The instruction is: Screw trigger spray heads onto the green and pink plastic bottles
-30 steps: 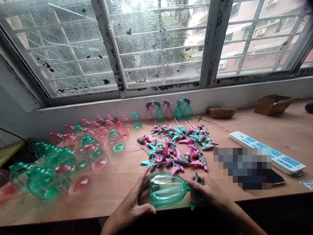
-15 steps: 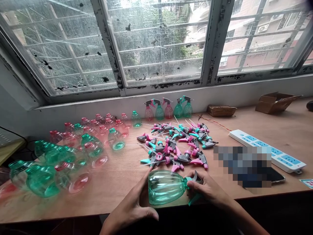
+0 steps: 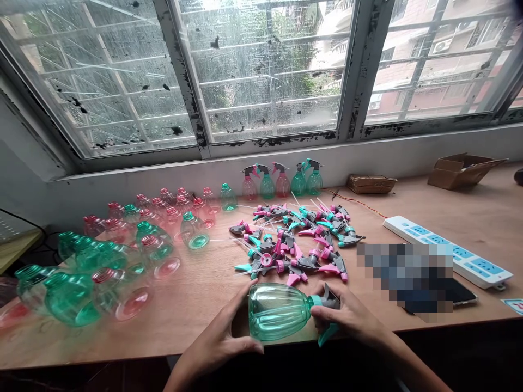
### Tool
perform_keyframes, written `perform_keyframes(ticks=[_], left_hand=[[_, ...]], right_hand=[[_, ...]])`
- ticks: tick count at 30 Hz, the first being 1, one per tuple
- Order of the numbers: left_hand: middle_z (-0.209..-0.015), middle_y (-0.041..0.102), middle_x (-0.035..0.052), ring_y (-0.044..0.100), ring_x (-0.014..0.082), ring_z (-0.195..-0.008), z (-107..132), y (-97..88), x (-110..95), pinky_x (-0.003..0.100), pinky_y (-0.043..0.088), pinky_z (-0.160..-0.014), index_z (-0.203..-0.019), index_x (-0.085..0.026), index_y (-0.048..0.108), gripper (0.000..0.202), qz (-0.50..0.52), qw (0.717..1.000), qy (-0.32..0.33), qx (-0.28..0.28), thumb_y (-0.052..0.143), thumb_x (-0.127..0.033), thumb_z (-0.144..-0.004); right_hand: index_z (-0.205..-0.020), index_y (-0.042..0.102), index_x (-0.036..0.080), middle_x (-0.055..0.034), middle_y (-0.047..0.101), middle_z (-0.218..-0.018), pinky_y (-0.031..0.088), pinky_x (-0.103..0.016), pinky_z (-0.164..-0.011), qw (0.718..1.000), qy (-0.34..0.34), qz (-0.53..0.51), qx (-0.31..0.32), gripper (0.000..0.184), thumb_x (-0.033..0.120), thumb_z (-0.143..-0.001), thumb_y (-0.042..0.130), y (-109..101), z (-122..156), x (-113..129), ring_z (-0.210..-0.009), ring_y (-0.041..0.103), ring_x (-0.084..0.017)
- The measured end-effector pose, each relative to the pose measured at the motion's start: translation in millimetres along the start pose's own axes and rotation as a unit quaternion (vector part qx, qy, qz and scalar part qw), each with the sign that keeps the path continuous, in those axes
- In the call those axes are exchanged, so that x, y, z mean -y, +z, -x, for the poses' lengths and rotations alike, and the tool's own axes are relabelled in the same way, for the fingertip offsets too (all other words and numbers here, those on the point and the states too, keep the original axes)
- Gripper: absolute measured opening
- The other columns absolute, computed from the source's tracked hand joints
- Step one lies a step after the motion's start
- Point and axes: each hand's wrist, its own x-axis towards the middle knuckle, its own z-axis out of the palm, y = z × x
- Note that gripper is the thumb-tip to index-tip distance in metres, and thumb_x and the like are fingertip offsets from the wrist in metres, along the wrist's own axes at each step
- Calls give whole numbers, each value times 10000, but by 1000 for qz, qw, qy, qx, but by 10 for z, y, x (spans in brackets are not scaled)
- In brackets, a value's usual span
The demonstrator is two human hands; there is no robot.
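Note:
A clear green spray bottle [image 3: 280, 311] lies sideways between my hands above the table's front edge, its base to the left. My left hand [image 3: 229, 332] cups the base end, with the thumb along the lower side and the fingers partly hidden behind. At the neck, my right hand [image 3: 347, 313] grips the grey and teal trigger head [image 3: 329, 298], and the teal trigger points down below the fingers. A thin tube shows inside the bottle. Just beyond it lies a heap of loose pink, teal and grey trigger heads [image 3: 300, 261].
Several open green and pink bottles [image 3: 71, 299] stand on the left. Finished spray bottles [image 3: 281, 182] line the window wall. A power strip [image 3: 449, 250], a partly blurred phone [image 3: 457, 291], a flat brown package [image 3: 370, 184] and an open carton [image 3: 461, 171] are on the right.
My left thumb has closed in on the bottle's lower side. At the neck, my right fingers and the trigger head have shifted slightly. The bottle stays in nearly the same place.

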Motion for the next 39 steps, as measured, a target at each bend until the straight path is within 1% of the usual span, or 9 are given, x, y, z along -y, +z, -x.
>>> perform_keyframes(ticks=[5,10,13,16,19,23,27,35,39], left_hand=[[-1646,346,3,276,335,-1519,0,23,21,504,192,-1268,-1563,-395,275,1036,24,1000,-2,0,845,-141,-735],[-1674,274,26,307,371,-1500,34,63,110,513,329,-1215,-1564,-416,240,1085,145,988,39,25,909,-317,-716],[-1660,297,46,331,410,-1480,76,86,91,520,381,-1180,-1541,-408,300,1003,195,978,68,23,850,-561,-716],[-1604,383,66,346,429,-1462,119,117,21,535,350,-1192,-1493,-380,399,921,140,986,90,-2,828,-608,-710],[-1581,367,79,356,445,-1443,150,161,-51,543,401,-1153,-1460,-395,401,865,110,982,148,-32,800,-628,-729],[-1506,394,100,395,444,-1403,184,204,-132,530,463,-1091,-1448,-438,339,950,26,967,249,-57,847,-626,-667],[-1469,435,134,457,442,-1358,209,187,-193,510,495,-1054,-1473,-408,309,1044,-63,950,295,-76,867,-641,-621],[-1492,511,115,483,381,-1373,171,84,-294,511,420,-1139,-1483,-385,354,763,-170,949,243,-109,752,-511,-845],[-1525,492,110,466,385,-1386,115,92,-339,511,411,-1137,-1516,-380,283,799,-230,928,256,-141,747,-463,-871]], right_hand=[[-822,628,165,12,721,-633,517,-268,-599,1000,-8,15,-24,355,465,-790,816,-2,-34,-64,-606,671,-173],[-902,652,203,-2,742,-699,567,-310,-633,996,-43,64,-49,351,483,-773,819,13,24,-51,-675,711,-227],[-947,746,230,-66,798,-856,570,-344,-692,946,-183,253,-81,318,449,-743,854,1,137,-63,-792,731,-292],[-1042,776,276,-84,823,-937,565,-381,-780,904,-257,334,-68,326,438,-767,841,-2,256,-72,-859,739,-329],[-1000,781,276,-74,804,-898,552,-373,-740,929,-197,299,-94,299,492,-794,798,41,315,-21,-828,715,-315],[-852,746,208,-34,729,-716,518,-299,-596,987,-98,118,-41,346,545,-784,780,145,294,130,-660,661,-229],[-851,697,183,-36,756,-726,560,-307,-649,999,-46,-22,8,327,496,-812,782,205,254,215,-693,710,-224],[-1006,673,203,-31,726,-832,578,-346,-674,998,-30,23,-47,405,492,-770,830,148,219,185,-734,723,-236],[-1097,658,261,-37,725,-927,594,-350,-706,995,-74,47,-56,357,475,-836,773,110,324,264,-817,704,-248]])
